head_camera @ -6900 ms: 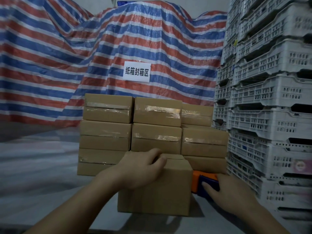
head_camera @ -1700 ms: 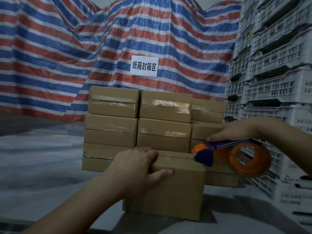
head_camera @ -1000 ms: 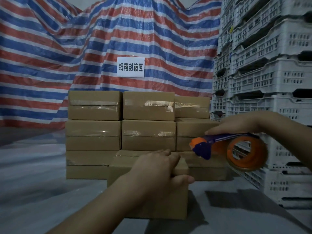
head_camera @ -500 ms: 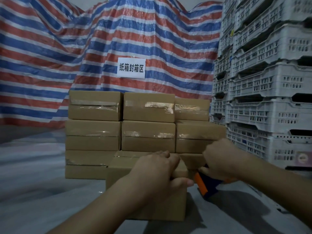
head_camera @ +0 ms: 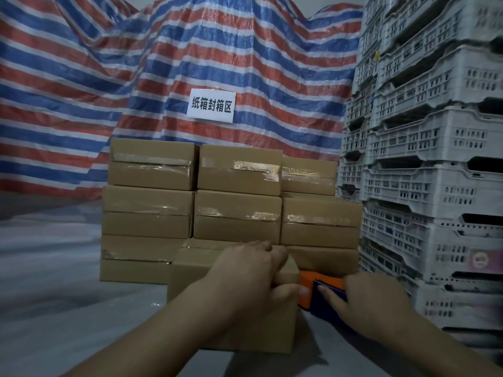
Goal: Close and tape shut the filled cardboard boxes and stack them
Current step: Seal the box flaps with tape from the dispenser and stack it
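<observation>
Cardboard box [head_camera: 187,273] sits low in the centre of the head view, flaps closed, on a pale sheet-covered floor [head_camera: 54,308]. The left hand [head_camera: 253,278] lies spread over its top right corner, fingers flat, thumb down the right side, pressing rather than gripping. Just right of the box, the right hand [head_camera: 373,303] grasps an orange and blue tape dispenser [head_camera: 324,289] held against the box's right side. Behind, a stack of taped boxes [head_camera: 236,191] fills the middle. White plastic crates [head_camera: 435,164] tower at right; a striped tarpaulin [head_camera: 81,77] with a paper sign [head_camera: 211,105] hangs across the top.
</observation>
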Demonstrator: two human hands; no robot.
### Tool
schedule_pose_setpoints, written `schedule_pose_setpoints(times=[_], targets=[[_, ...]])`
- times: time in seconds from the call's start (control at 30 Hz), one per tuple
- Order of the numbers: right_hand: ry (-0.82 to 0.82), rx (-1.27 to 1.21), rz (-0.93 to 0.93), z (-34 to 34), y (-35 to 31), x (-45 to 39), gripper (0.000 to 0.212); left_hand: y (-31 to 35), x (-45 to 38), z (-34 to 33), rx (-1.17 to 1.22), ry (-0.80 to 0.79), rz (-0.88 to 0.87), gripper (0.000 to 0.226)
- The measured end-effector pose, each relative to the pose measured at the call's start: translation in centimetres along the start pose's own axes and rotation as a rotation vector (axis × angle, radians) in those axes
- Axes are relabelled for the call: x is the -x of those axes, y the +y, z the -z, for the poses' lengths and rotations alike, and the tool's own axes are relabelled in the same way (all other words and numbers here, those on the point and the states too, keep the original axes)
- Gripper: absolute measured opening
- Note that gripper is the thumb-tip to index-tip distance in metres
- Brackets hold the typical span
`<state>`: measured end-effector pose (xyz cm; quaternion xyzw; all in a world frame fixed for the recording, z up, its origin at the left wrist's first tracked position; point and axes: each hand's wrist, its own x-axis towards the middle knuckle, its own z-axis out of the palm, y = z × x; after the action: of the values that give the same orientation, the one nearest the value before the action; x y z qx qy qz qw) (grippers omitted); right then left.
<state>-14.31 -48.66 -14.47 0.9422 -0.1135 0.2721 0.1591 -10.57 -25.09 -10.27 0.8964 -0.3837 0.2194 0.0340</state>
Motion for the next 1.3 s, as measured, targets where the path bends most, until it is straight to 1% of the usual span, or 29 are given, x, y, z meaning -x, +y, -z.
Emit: schedule_pose_setpoints(times=[0.07, 0.1, 0.13, 0.2, 0.27, 0.3, 0.33, 0.37, 0.43, 0.47, 0.5, 0.57, 0.6, 0.7, 0.73, 0.77, 0.8, 0.83, 0.87, 0.9, 0.93, 0.97, 1.0, 1.07, 1.1, 1.17, 1.2, 1.27, 1.3], targets=[[-0.009, -0.078, -0.041, 2.3, -0.4, -0.7, 0.073, 0.0, 0.0, -0.1, 0.008, -0.002, -0.002, 0.081], [0.02, -0.192, -0.056, 3.5, -0.7, -1.2, 0.071, -0.1, 0.0, -0.1, 0.008, -0.002, -0.002, 0.081], [0.065, -0.357, -0.062, 4.7, -1.0, -1.8, 0.067, -0.1, 0.0, -0.1, 0.006, -0.002, 0.0, 0.081], [0.107, -0.817, -0.062, 7.1, -1.8, -3.5, 0.053, 0.0, 0.1, -0.1, 0.001, -0.003, 0.004, 0.081], [0.055, -1.256, -0.035, 9.4, -3.7, -6.0, 0.037, 0.1, 0.1, 0.1, 0.006, 0.001, 0.006, 0.081], [-0.003, -1.429, -0.025, 10.1, -5.0, -7.1, 0.031, 0.1, 0.1, 0.1, 0.01, 0.0, 0.005, 0.081], [-0.073, -1.557, -0.027, 10.3, -6.4, -7.9, 0.028, 0.1, 0.2, 0.3, 0.009, -0.001, 0.002, 0.081], [-0.129, -1.622, -0.03, 9.7, -7.5, -8.2, 0.027, 0.2, 0.2, 0.4, 0.002, 0.0, -0.002, 0.081], [-0.224, -1.658, -0.023, 7.5, -9.1, -7.5, 0.029, 0.5, 0.4, 0.5, -0.027, -0.004, -0.004, 0.083], [-0.223, -1.688, -0.047, 6.6, -9.6, -7.0, 0.03, 0.6, 0.3, 0.5, -0.04, -0.006, -0.002, 0.084], [-0.182, -1.716, -0.062, 5.7, -9.7, -6.3, 0.031, 0.8, 0.2, 0.4, -0.044, -0.005, 0.006, 0.085], [-0.064, -1.737, -0.019, 4.5, -9.4, -4.9, 0.032, 0.8, -0.1, 0.1, -0.047, 0.004, 0.023, 0.086], [-0.041, -1.748, -0.012, 4.2, -9.2, -4.3, 0.033, 0.8, -0.1, 0.1, -0.047, -0.001, 0.025, 0.088], [-0.057, -1.814, -0.036, 3.7, -9.1, -2.7, 0.036, 0.4, 0.1, 0.3, -0.025, -0.026, 0.002, 0.105], [-0.073, -1.832, -0.048, 3.5, -9.1, -2.3, 0.035, 0.4, 0.2, 0.5, 0.026, -0.039, -0.008, 0.109], [-0.096, -1.85, -0.053, 3.4, -9.2, -2.0, 0.034, 0.2, 0.4, 0.8, 0.118, -0.039, -0.018, 0.106], [-0.12, -1.858, -0.058, 3.5, -9.1, -1.8, 0.033, 0.0, 0.5, 1.1, 0.276, -0.02, -0.01, 0.096], [-0.137, -1.859, -0.06, 3.5, -9.1, -1.7, 0.033, -0.3, 0.8, 1.7, 0.452, 0.03, 0.009, 0.08], [-0.149, -1.87, -0.061, 3.5, -9.1, -1.8, 0.033, -0.7, 1.4, 2.4, 0.572, 0.098, 0.046, 0.064], [-0.164, -1.892, -0.066, 3.7, -9.2, -1.9, 0.034, -1.5, 1.9, 3.0, 0.632, 0.162, 0.098, 0.058], [-0.186, -1.916, -0.081, 3.8, -9.3, -2.1, 0.036, -2.4, 2.6, 3.3, 0.637, 0.234, 0.155, 0.063], [-0.209, -1.94, -0.099, 3.9, -9.3, -2.2, 0.039, -3.5, 3.3, 3.2, 0.623, 0.317, 0.217, 0.076], [-0.221, -1.956, -0.115, 3.9, -9.3, -2.3, 0.041, -4.6, 3.9, 2.9, 0.631, 0.384, 0.288, 0.083], [-0.218, -1.968, -0.138, 3.9, -9.3, -2.5, 0.042, -6.4, 5.4, 1.9, 0.765, 0.458, 0.405, 0.08], [-0.212, -1.969, -0.142, 4.0, -9.3, -2.5, 0.042, -6.9, 6.0, 1.3, 0.845, 0.431, 0.465, 0.086], [-0.191, -1.97, -0.152, 3.8, -9.5, -2.5, 0.042, -7.2, 7.2, -0.3, 1.038, 0.296, 0.555, 0.098], [-0.178, -1.967, -0.156, 3.7, -9.6, -2.5, 0.042, -7.1, 7.7, -1.1, 1.133, 0.246, 0.563, 0.097], [-0.162, -1.957, -0.174, 3.6, -9.7, -2.4, 0.044, -6.8, 8.6, -2.2, 1.313, 0.197, 0.57, 0.08], [-0.158, -1.95, -0.184, 3.7, -9.7, -2.2, 0.045, -6.7, 8.9, -2.8, 1.351, 0.204, 0.574, 0.07]])
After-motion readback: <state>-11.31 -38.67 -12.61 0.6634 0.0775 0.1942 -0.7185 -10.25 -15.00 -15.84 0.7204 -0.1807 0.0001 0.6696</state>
